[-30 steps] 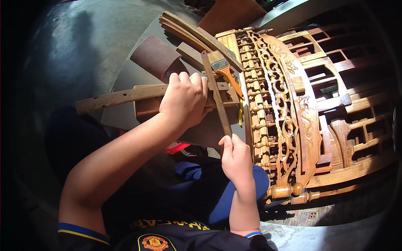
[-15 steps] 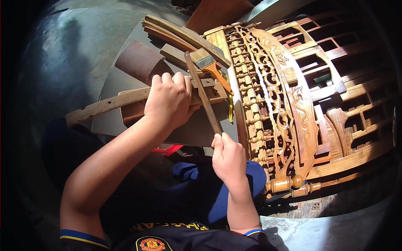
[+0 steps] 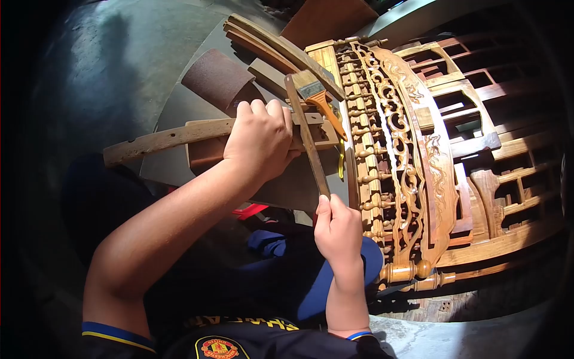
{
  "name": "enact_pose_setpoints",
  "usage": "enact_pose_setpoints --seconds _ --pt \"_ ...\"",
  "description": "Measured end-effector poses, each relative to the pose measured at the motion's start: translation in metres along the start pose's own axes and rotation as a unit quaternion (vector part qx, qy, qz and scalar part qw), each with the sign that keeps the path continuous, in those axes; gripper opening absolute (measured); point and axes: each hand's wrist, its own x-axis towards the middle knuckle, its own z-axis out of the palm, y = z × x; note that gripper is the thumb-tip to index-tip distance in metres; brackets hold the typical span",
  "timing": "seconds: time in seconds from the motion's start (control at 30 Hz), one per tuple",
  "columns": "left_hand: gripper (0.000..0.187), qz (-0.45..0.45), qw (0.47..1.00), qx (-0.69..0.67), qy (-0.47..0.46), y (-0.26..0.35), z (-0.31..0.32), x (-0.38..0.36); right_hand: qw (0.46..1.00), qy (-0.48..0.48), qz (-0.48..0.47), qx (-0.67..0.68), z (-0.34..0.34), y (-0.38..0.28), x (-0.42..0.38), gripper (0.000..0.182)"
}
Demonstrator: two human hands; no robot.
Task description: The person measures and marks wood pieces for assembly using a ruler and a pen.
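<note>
My left hand is closed around a long, slightly curved wooden piece, which extends to the left and rests across a wooden block. My right hand grips the lower end of a narrow flat bar, possibly a file; its surface is too small to tell. The bar crosses the right end of the curved piece, tilted up and left. Behind it lies a brush with an orange handle. A roll of brown sandpaper lies above my left hand.
Curved wooden strips lie at the back of the grey work surface. Carved, varnished wooden furniture panels fill the right side. Something red shows below the surface's front edge, near blue cloth.
The whole scene has shifted slightly to the right in view. My hands keep the same grips, and the bar still crosses the curved piece.
</note>
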Motion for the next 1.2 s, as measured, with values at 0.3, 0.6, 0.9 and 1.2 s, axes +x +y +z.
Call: enact_pose_setpoints --seconds 0.3,0.6,0.9,1.2 --pt "0.059 0.003 1.000 0.013 0.001 -0.001 0.002 -0.002 1.000 0.020 0.020 0.008 -0.010 0.015 -0.039 0.036" --pt "0.058 0.001 1.000 -0.001 -0.001 0.002 -0.002 0.001 0.997 0.028 -0.020 0.063 0.008 -0.004 0.025 0.040" --pt "0.058 0.000 1.000 -0.001 -0.003 0.002 0.001 -0.001 0.996 -0.020 0.064 0.063 -0.034 0.002 -0.029 0.034" --pt "0.059 0.027 0.999 -0.014 -0.020 0.014 -0.005 -0.010 0.998 -0.009 0.034 0.061 -0.014 -0.002 -0.002 0.036"
